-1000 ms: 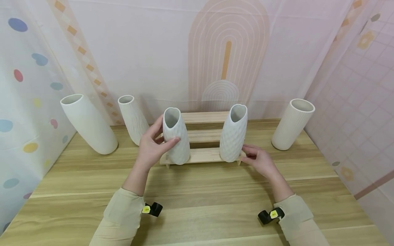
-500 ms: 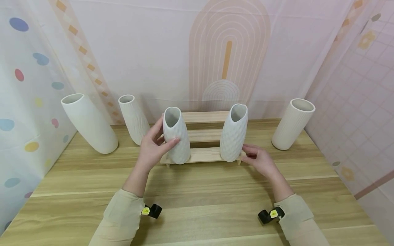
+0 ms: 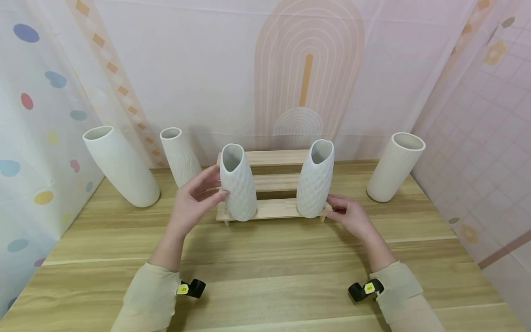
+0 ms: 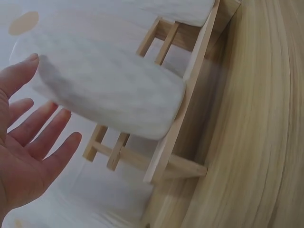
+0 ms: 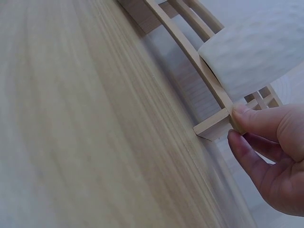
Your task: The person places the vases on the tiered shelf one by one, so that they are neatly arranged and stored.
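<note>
Two white vases with dimpled sides stand on the lowest step of a tiered wooden rack (image 3: 275, 210). Beside the left dimpled vase (image 3: 239, 193) is my left hand (image 3: 188, 203), fingers and thumb spread and relaxed. The left wrist view shows a gap between that palm (image 4: 23, 166) and the vase (image 4: 114, 90). My right hand (image 3: 352, 216) pinches the right end of the rack's lowest board, just beside the right dimpled vase (image 3: 314, 189). In the right wrist view its thumb (image 5: 266, 121) lies on top of the board's end, with a fingertip below.
A large smooth white vase (image 3: 124, 170) and a slimmer wavy-textured vase (image 3: 180, 159) stand on the wooden table (image 3: 265, 276) to the left. A ribbed cylindrical vase (image 3: 394, 170) stands at the right. Patterned curtains (image 3: 199, 69) hang behind and at the sides.
My left hand has let go of the left dimpled vase and drawn back to the left. The vases and my right hand on the rack have stayed put.
</note>
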Available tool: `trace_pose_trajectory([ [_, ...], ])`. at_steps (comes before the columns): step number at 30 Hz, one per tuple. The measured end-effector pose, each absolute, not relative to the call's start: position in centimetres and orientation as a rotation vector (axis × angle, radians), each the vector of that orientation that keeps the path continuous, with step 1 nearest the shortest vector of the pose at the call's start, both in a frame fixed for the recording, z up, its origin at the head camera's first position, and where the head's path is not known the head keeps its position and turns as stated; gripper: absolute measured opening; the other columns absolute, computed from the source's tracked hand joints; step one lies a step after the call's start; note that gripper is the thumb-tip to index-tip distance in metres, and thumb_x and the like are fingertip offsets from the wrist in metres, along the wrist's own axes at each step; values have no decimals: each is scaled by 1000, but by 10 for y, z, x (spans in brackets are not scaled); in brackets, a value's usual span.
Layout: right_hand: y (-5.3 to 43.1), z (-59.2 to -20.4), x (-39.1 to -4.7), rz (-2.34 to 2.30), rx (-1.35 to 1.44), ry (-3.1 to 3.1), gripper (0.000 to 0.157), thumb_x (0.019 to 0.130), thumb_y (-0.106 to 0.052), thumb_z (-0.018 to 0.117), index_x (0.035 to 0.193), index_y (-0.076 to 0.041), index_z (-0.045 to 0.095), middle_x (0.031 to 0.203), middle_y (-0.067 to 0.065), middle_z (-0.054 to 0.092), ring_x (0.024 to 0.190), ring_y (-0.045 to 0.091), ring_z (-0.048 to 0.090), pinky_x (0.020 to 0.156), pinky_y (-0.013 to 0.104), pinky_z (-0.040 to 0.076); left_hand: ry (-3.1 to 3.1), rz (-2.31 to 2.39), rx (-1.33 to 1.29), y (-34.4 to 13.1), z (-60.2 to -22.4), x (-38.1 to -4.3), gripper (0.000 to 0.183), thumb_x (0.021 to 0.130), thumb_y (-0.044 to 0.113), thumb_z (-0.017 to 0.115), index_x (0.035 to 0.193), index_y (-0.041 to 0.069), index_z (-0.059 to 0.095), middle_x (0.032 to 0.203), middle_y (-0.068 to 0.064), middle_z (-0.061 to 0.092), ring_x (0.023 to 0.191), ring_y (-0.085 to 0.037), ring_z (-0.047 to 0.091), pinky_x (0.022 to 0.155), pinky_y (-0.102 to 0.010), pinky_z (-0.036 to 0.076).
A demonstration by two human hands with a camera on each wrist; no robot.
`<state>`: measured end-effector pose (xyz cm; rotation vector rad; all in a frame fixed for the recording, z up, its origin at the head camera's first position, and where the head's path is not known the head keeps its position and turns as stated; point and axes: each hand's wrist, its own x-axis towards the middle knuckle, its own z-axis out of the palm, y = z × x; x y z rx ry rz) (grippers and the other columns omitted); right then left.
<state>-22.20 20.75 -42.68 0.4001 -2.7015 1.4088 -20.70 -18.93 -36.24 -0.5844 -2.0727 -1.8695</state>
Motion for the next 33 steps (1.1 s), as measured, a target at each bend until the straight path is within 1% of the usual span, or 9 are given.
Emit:
trace_pose_trajectory([
  [4, 207, -427, -222, 1410, 402, -2698, 43, 88, -3, 74, 129, 4, 63, 135, 22, 57, 106, 34, 63, 90, 46, 52, -2041, -1850, -552, -203, -367, -204, 61, 82, -15, 71, 139, -3, 53, 115, -16, 69, 101, -19, 68, 90, -29, 54],
  [6, 207, -427, -222, 1411, 403, -2697, 43, 88, -3, 74, 128, 4, 63, 135, 22, 57, 106, 34, 63, 90, 46, 52, -2036, -1835, -537, -209, -368, -203, 60, 83, -15, 70, 139, -1, 54, 115, -18, 69, 99, -18, 69, 89, -27, 54],
  [9, 206, -426, -222, 1408, 405, -2698, 43, 88, -3, 74, 128, 4, 63, 134, 23, 57, 106, 34, 63, 90, 46, 52, -2033, -1808, -503, -218, -370, -201, 58, 83, -15, 70, 137, 0, 56, 112, -15, 71, 97, -15, 69, 86, -25, 54],
  [12, 207, -427, -221, 1410, 402, -2701, 42, 88, -2, 73, 128, 4, 62, 134, 23, 57, 105, 34, 63, 89, 45, 53, -2045, -1756, -452, -228, -370, -201, 54, 84, -13, 70, 135, 1, 59, 108, -7, 73, 94, -11, 69, 84, -21, 54],
  [16, 207, -427, -221, 1410, 394, -2703, 42, 88, -2, 73, 128, 5, 62, 134, 23, 57, 105, 34, 63, 89, 44, 52, -2079, -1667, -370, -240, -364, -203, 49, 87, -7, 71, 134, 0, 58, 105, 3, 73, 91, -5, 69, 82, -17, 53],
  [19, 208, -428, -221, 1411, 388, -2702, 42, 88, -3, 73, 128, 5, 62, 134, 23, 57, 106, 34, 63, 89, 43, 52, -2109, -1614, -317, -249, -357, -207, 49, 88, -2, 72, 135, -1, 58, 104, 7, 73, 91, -2, 68, 82, -14, 51],
  [28, 209, -428, -221, 1407, 391, -2701, 42, 88, -2, 73, 129, 5, 62, 135, 23, 57, 107, 35, 62, 90, 46, 52, -2018, -1691, -93, -269, -335, -228, 51, 85, 3, 77, 134, 7, 61, 100, 9, 73, 92, -2, 66, 81, -11, 49],
  [33, 209, -428, -220, 1409, 398, -2702, 41, 89, -3, 73, 128, 5, 62, 134, 23, 57, 105, 35, 63, 89, 44, 53, -2050, -1669, -40, -274, -326, -240, 57, 85, 7, 79, 137, 8, 58, 106, 9, 71, 99, -6, 63, 82, -12, 49],
])
